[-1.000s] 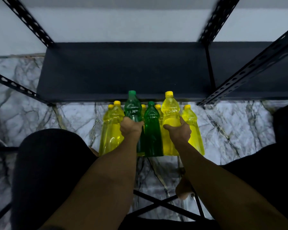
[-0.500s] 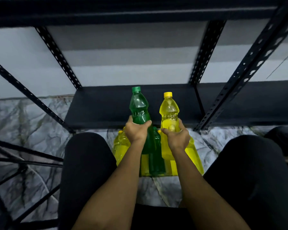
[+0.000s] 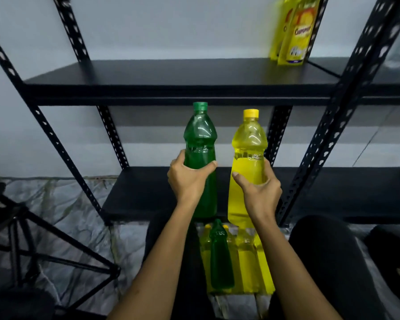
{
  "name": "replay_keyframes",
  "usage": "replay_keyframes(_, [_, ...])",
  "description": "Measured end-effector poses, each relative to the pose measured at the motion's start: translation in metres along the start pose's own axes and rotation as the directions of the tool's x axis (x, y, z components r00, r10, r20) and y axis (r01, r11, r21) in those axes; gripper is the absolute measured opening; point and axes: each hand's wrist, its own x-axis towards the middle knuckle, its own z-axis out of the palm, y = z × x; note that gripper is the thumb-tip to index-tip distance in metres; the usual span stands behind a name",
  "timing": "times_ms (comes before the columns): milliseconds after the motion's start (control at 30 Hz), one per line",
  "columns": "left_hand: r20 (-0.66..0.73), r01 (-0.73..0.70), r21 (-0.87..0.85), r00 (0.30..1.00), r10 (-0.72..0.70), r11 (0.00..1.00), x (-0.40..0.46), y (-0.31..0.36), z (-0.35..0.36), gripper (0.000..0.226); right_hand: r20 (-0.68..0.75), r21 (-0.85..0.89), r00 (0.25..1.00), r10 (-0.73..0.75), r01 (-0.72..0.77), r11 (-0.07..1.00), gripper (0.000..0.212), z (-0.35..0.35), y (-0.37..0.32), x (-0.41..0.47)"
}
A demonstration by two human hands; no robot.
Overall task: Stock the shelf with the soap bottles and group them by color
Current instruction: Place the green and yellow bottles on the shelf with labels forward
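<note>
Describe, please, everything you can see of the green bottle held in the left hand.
The green bottle is translucent plastic with a green screw cap, a rounded shoulder and a slimmer ribbed waist. It is part-filled with green liquid, its top section empty. It is held upright, raised in front of the dark lower shelf, its cap just below the shelf above. The left hand grips it around the middle, thumb across the front. It stands close beside the yellow bottle without touching.

held bottle L (image 3: 200,144): green, green cap | held bottle R (image 3: 248,153): yellow, yellow cap | floor bottles (image 3: 240,262): mostly yellow, 1 green | shelving (image 3: 171,75): black | pouches (image 3: 292,31): yellow | floor (image 3: 62,215): grey-veined marble
</note>
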Motion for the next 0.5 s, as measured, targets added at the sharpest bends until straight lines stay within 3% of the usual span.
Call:
replay_keyframes(133, [-0.020,-0.054,-0.024,0.998,0.053,0.998,0.024,0.042,-0.013,0.039,-0.002,0.021,0.992,-0.126,0.126,0.992,0.089,-0.005,-0.037,0.013])
replay_keyframes(300, [-0.059,-0.139,0.011,0.989,0.139,0.990,0.061,0.085,-0.017,0.041,-0.001,0.017,0.956,-0.293,0.293,0.956,0.077,-0.009,-0.090,0.045])
replay_keyframes(500, [-0.111,-0.222,-0.008,0.969,0.220,0.975,0.105,0.133,-0.008,0.044,-0.036,0.100,0.917,-0.396,0.398,0.912,0.083,0.002,-0.143,0.100])
